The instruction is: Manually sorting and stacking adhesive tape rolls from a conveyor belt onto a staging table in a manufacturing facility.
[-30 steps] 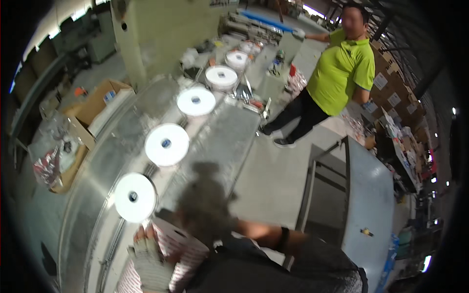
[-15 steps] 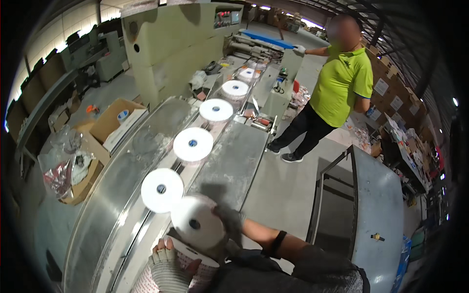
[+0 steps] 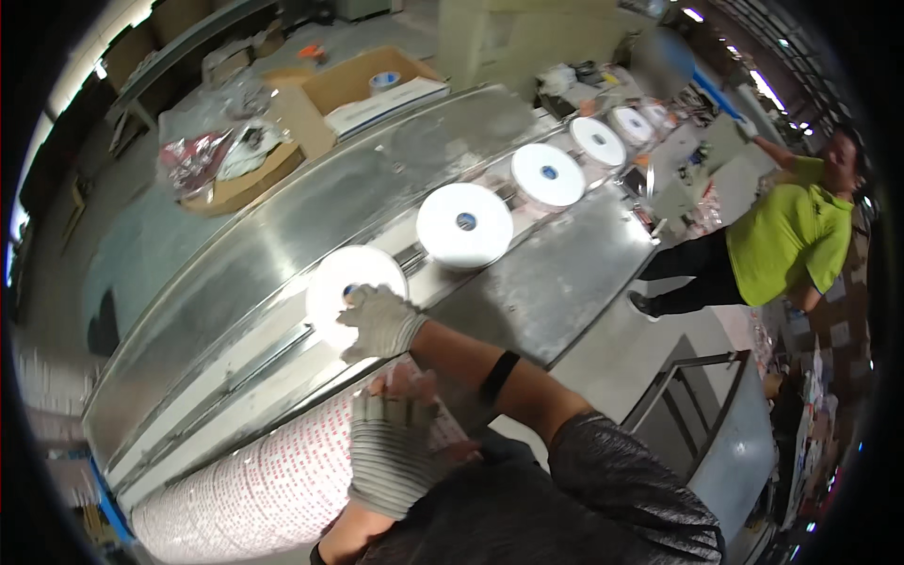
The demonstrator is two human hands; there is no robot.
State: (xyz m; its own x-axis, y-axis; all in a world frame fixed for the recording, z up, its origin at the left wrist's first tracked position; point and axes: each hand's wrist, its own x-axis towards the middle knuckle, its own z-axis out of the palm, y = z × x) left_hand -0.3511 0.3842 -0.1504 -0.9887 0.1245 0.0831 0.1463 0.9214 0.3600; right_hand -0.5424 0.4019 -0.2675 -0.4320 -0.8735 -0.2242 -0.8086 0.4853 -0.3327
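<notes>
1. Nearest, the left hand (image 3: 394, 452), in a striped work glove, lies flat on top of a long wrapped bundle (image 3: 264, 490) printed with red marks, at the near edge of the desk (image 3: 565, 273). Its grip is slack, fingers spread on the wrap rather than closed round it.
2. Just beyond, the right hand (image 3: 379, 323), also gloved, holds the nearest white roll (image 3: 350, 287) on the desk's middle track, fingers curled over its near rim. The roll reads as blurred, so how firm the hold is I cannot tell.
3. Risk, as I judge it: held by the rim only, the roll could tip or slide off the track; the bundle, merely pressed, could roll off the near edge.
4. Farther right, more white rolls (image 3: 465, 224) stand in a row along the track.
5. Far left, open cardboard boxes (image 3: 372, 89); far right, a person in a green shirt (image 3: 786, 250).
</notes>
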